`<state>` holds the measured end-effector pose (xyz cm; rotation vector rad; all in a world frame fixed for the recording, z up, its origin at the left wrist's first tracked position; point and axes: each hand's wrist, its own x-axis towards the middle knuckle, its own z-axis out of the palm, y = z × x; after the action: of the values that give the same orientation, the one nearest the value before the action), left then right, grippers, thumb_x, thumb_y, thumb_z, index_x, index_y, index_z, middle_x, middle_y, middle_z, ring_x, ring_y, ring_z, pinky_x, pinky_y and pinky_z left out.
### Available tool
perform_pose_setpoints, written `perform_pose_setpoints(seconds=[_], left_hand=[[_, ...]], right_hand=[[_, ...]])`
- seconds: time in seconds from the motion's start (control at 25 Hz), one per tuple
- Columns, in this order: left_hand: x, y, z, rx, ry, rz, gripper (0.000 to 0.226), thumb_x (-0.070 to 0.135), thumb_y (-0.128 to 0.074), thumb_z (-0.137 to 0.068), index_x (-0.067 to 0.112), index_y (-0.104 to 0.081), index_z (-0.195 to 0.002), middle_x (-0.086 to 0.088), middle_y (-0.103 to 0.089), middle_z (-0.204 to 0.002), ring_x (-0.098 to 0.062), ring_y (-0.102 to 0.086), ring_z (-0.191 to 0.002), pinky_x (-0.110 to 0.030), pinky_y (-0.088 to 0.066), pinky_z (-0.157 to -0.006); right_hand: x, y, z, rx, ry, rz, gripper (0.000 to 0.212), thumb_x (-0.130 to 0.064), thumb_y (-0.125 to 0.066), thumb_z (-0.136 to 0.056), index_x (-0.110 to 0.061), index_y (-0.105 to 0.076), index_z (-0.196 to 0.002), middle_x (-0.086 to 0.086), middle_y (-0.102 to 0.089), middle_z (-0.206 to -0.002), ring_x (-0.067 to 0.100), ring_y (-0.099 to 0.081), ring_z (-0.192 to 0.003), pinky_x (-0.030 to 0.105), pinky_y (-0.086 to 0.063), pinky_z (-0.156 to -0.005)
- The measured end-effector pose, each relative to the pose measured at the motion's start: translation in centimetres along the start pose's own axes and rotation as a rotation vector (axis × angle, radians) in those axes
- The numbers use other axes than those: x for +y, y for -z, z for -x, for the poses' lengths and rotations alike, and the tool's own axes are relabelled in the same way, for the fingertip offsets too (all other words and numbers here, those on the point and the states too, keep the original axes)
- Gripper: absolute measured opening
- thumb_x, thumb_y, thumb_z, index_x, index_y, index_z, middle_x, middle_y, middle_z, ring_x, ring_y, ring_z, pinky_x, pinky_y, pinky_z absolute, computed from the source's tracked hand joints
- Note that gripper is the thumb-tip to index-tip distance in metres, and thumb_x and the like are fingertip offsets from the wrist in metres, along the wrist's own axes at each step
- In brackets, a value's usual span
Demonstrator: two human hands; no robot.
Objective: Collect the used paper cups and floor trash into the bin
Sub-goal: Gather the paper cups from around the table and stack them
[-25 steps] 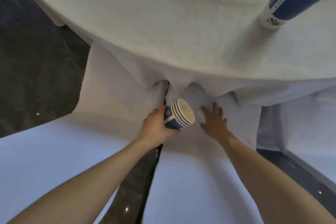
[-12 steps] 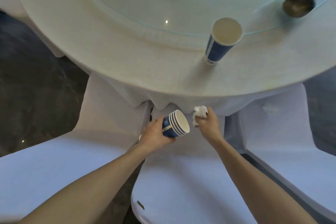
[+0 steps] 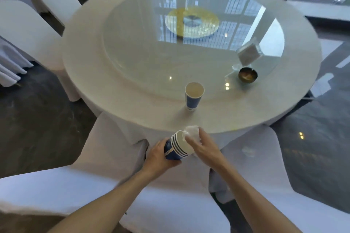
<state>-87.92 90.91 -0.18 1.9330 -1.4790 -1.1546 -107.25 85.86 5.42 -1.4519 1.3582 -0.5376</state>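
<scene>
Both hands meet just below the near rim of the desk: the left hand (image 3: 160, 156) is wrapped around the blue side of a nested stack of blue-and-white paper cups (image 3: 177, 146), tipped so the open mouth faces right and upward, while the right hand (image 3: 205, 147) pinches a crumpled white tissue wad (image 3: 192, 132) at the stack's upper rim, touching it. On the round white-clothed desk (image 3: 132, 100), near its front edge, a single blue-and-white paper cup (image 3: 193, 96) stands upright and apart from the hands. Farther right, on the round glass turntable (image 3: 144, 51), a small dark round bowl (image 3: 247, 77) sits just in front of a white napkin holder (image 3: 248, 54). White-covered chairs (image 3: 251, 149) crowd the desk's near side, over a dark glossy floor (image 3: 41, 130). No bin is in view.
</scene>
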Motion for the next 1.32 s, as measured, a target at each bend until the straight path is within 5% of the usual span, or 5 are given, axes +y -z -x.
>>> perform_pose_setpoints(seconds=[0.24, 0.72, 0.96, 1.12, 1.32], left_hand=[[4.4, 0.1, 1.5, 0.104, -0.083, 0.06, 0.078, 0.045, -0.093, -0.062, 0.031, -0.06, -0.131, 0.008, -0.068, -0.118, -0.014, -0.067, -0.108, -0.039, -0.058, -0.091], [5.4, -0.4, -2.6, 0.04, -0.198, -0.058, 0.081, 0.043, -0.093, -0.061, 0.026, -0.06, -0.134, 0.007, -0.066, -0.12, -0.017, -0.064, -0.11, -0.037, -0.055, -0.093], [2.3, 0.9, -5.2, 0.052, -0.077, 0.025, 0.082, 0.051, -0.088, -0.062, 0.025, -0.059, -0.133, 0.004, -0.066, -0.119, -0.02, -0.065, -0.109, -0.042, -0.057, -0.091], [0.1, 1.6, -6.9, 0.044, 0.014, 0.094, 0.084, 0.058, -0.084, -0.058, 0.028, -0.057, -0.131, 0.004, -0.065, -0.119, -0.021, -0.066, -0.109, -0.049, -0.058, -0.092], [-1.6, 2.3, -8.0, 0.038, 0.064, 0.11, 0.086, 0.059, -0.087, -0.053, 0.033, -0.058, -0.13, 0.005, -0.068, -0.12, -0.019, -0.068, -0.109, -0.048, -0.057, -0.093]], right_hand=[[-1.1, 3.3, 0.1, 0.066, 0.143, 0.257, 0.025, -0.023, -0.059, -0.101, -0.021, -0.067, -0.125, -0.005, -0.063, -0.121, 0.013, -0.064, -0.106, 0.036, -0.054, -0.097], [-1.6, 3.4, -4.4, -0.032, -0.306, 0.492, 0.04, -0.033, -0.062, -0.092, -0.003, -0.05, -0.116, 0.01, -0.061, -0.108, 0.026, -0.06, -0.096, 0.045, -0.053, -0.089], [-3.8, 3.9, -8.3, -0.131, -0.263, 0.116, 0.051, -0.037, -0.074, -0.092, -0.023, -0.049, -0.134, 0.007, -0.062, -0.129, 0.016, -0.062, -0.107, 0.034, -0.052, -0.094], [-4.0, 4.6, -13.1, 0.151, 0.026, 0.404, 0.067, -0.042, -0.074, -0.09, -0.023, -0.045, -0.148, 0.006, -0.045, -0.153, 0.022, -0.043, -0.137, 0.035, -0.038, -0.108], [-3.0, 4.4, -19.3, 0.071, 0.061, 0.944, 0.1, -0.052, -0.074, -0.085, -0.033, -0.015, -0.163, 0.013, 0.002, -0.172, 0.043, 0.002, -0.157, 0.06, -0.019, -0.123]])
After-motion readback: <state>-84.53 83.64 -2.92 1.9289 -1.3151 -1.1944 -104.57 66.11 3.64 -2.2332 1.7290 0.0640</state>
